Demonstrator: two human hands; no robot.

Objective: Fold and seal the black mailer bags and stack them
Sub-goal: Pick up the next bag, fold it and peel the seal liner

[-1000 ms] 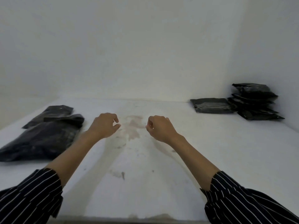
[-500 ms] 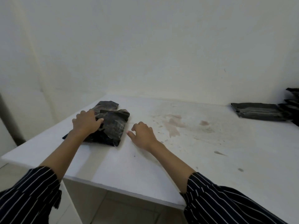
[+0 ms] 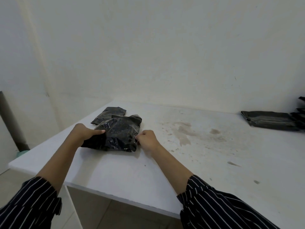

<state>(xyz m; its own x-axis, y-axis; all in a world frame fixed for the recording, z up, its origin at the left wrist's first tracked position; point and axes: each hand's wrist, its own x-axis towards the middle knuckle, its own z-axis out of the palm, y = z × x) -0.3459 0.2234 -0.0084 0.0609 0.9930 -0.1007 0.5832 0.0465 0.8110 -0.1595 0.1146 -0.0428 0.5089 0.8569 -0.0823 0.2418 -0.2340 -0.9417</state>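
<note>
A filled black mailer bag [image 3: 121,134] lies on the white table [image 3: 206,162] near its left end. My left hand [image 3: 84,133] grips the bag's left edge, thumb on top. My right hand [image 3: 146,138] pinches the bag's right edge with curled fingers. A second black bag [image 3: 108,115] lies partly under the first, farther back. At the far right a folded black bag [image 3: 269,120] lies flat beside a stack of black bags [image 3: 301,113], cut off by the frame edge.
White walls close the table at the back and at the right. The table's front edge and left corner [image 3: 11,164] drop to a tiled floor. A dark pipe [image 3: 11,123] stands at the left. Brown stains [image 3: 183,131] mark the table's middle.
My view swung left toward the loose bags. Both hands moved from mid-table to the top bag; the left now grips its left edge, the right pinches its right edge.
</note>
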